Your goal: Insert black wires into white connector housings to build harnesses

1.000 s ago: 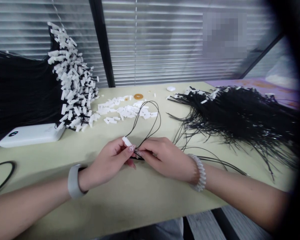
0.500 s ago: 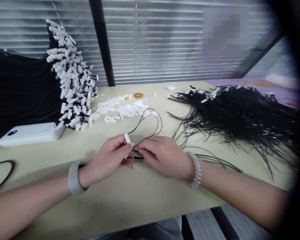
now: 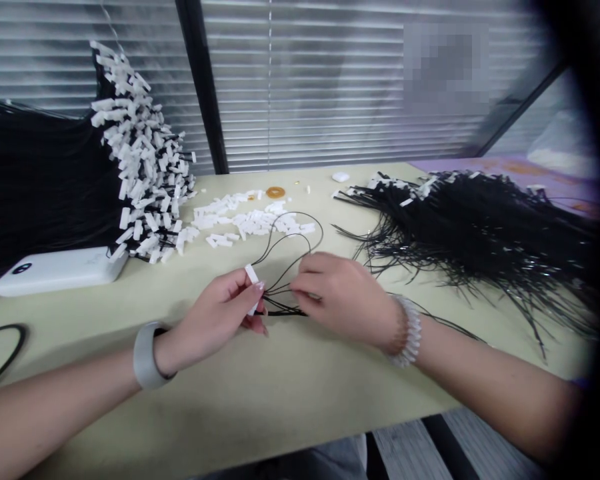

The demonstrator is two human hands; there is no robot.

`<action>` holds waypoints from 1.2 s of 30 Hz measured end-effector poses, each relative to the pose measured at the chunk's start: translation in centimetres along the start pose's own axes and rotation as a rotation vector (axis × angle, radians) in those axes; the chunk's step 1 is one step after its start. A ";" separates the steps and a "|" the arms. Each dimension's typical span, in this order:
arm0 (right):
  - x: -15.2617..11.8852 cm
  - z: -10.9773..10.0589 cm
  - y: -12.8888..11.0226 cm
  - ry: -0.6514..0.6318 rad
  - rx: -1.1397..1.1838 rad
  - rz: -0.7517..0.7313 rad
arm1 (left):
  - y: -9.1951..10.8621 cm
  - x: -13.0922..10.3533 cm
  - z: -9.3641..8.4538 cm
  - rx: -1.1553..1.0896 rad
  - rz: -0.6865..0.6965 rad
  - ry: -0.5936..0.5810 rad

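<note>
Between the thumb and fingers of my left hand (image 3: 230, 300) is a small white plastic connector housing (image 3: 251, 273), held tilted over the table. Several thin black wires (image 3: 283, 311) run out from it to the right, and two of them loop up and back above the hands. My right hand (image 3: 347, 300) is closed in a pinch at these wires, a short way right of the connector housing. Its fingertips are partly hidden, so how many wires they grip cannot be made out.
Loose white housings (image 3: 260, 220) lie beyond my hands on the table (image 3: 230, 413). At left are a large bundle of black wires with white ends (image 3: 145, 160) and a white power bank (image 3: 60, 270). Another black wire pile (image 3: 480, 227) spreads at right. A brown ring (image 3: 275, 192) lies behind.
My right hand has moved right and slightly up, away from the left hand, baring more of the wires between them. The wire loops have shifted and widened. My left hand stays nearly in place.
</note>
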State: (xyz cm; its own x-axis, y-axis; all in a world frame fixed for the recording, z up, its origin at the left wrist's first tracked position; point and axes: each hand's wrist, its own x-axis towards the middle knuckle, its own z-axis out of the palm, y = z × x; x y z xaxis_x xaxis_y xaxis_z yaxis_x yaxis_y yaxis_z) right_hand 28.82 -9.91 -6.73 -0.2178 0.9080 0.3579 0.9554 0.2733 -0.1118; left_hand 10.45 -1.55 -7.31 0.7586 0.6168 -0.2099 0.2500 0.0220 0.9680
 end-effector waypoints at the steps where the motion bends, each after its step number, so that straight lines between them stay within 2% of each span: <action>1: -0.1 -0.5 0.7 0.035 -0.045 0.030 | 0.0 0.1 0.0 0.008 -0.002 0.010; 3: -0.2 -1.7 2.5 0.168 -0.088 0.123 | 0.0 0.2 0.0 0.015 -0.005 0.020; 5: -0.4 -2.8 4.5 0.406 -0.065 0.243 | 0.1 0.2 0.0 0.009 -0.008 0.020; 8: -0.4 -3.9 6.7 0.802 0.146 0.387 | 0.3 0.2 -0.1 -0.012 -0.016 0.012; 9: -0.3 -4.1 7.1 0.889 0.271 0.405 | 0.3 0.2 -0.1 -0.015 -0.019 0.007; 11: -0.1 -4.5 7.4 0.972 0.579 0.384 | 0.2 0.1 -0.2 -0.024 -0.019 -0.008; 13: 0.1 -4.7 7.0 0.998 0.846 0.319 | 0.0 0.1 -0.2 -0.055 -0.020 -0.030; 15: 0.1 -4.9 6.2 1.009 0.972 0.296 | -0.2 0.1 -0.2 -0.096 -0.027 -0.058; 17: 0.0 -4.8 5.3 0.963 0.956 0.322 | -0.3 0.1 -0.3 -0.121 -0.039 -0.083; 18: -0.1 -4.7 4.8 0.891 0.925 0.331 | -0.3 0.1 -0.3 -0.127 -0.043 -0.092; 23: -0.4 -2.9 2.3 0.319 0.712 0.185 | -0.3 0.1 -0.6 -0.142 -0.055 -0.142; 26: -0.5 -1.8 1.0 0.108 0.491 0.101 | -0.5 0.0 -0.8 -0.143 -0.054 -0.191; 29: -0.6 -1.2 0.4 0.044 0.428 0.045 | -0.7 0.1 -1.0 -0.141 -0.032 -0.221; 33: -0.7 -1.3 0.4 0.075 0.503 0.034 | -0.7 0.1 -1.0 -0.137 -0.023 -0.239; 36: -0.6 -1.2 0.4 0.053 0.436 -0.015 | -0.5 0.0 -0.9 -0.152 -0.025 -0.252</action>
State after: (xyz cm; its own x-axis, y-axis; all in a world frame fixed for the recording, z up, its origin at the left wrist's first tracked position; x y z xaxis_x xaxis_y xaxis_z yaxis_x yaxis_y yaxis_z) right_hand 29.63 -10.73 -5.84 -0.2096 0.8885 0.4081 0.7762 0.4050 -0.4832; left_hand 9.73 -0.85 -7.65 0.8838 0.4000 -0.2428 0.1917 0.1638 0.9677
